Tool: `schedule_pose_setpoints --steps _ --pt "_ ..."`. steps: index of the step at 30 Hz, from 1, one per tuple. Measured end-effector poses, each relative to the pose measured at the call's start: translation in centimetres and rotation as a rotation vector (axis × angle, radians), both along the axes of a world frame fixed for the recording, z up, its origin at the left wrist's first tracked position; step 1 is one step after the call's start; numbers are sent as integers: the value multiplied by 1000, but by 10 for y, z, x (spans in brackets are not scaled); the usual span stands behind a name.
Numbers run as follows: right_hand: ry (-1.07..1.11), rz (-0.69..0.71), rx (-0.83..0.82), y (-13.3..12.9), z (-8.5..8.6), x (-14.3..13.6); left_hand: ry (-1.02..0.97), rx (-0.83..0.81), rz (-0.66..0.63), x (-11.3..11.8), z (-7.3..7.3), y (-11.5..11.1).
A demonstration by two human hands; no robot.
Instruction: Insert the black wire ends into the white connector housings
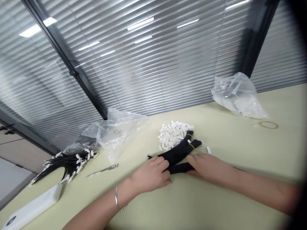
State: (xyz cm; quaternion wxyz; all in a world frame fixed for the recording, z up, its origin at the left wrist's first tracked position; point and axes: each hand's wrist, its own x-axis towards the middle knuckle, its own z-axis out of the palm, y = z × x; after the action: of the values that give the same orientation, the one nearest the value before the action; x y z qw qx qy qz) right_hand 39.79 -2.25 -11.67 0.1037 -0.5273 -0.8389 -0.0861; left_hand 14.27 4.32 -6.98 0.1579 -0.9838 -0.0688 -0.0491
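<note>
Black bundles of thin wires [176, 155] lie near the middle of the table, two of them bound with yellow bands near their right ends. My left hand [155, 172] is closed around the left part of the black wires. Closer to me, my right hand [203, 166] has its fingers wrapped on another black bundle [180, 168], which runs between both hands. Small white connectors [171, 134] form a pile just behind the bundles. One loose white piece [208, 149] rests right of the banded ends.
Finished-looking black wires with white ends [64, 164] lie at the left, by a clear plastic bag [117, 131]. A pen [102, 170] and a white box-like object [33, 207] are nearer. Another bag [240, 97] and a yellow ring [268, 125] lie at the right.
</note>
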Motion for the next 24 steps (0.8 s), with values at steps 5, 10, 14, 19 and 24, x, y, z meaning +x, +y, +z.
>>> schedule_pose_setpoints --steps 5,10,14,19,24 --pt "24 7 -61 0 0 -2 -13 -12 -117 -1 10 6" --pt "55 23 -132 -1 4 -6 13 -70 -67 -4 40 2" --pt "86 15 -197 -1 6 -6 114 -103 -47 -12 69 1" --pt "154 20 -296 -4 8 1 212 -112 -18 -29 95 -5" --pt "229 50 -391 -15 21 6 145 -83 51 -38 93 -22"
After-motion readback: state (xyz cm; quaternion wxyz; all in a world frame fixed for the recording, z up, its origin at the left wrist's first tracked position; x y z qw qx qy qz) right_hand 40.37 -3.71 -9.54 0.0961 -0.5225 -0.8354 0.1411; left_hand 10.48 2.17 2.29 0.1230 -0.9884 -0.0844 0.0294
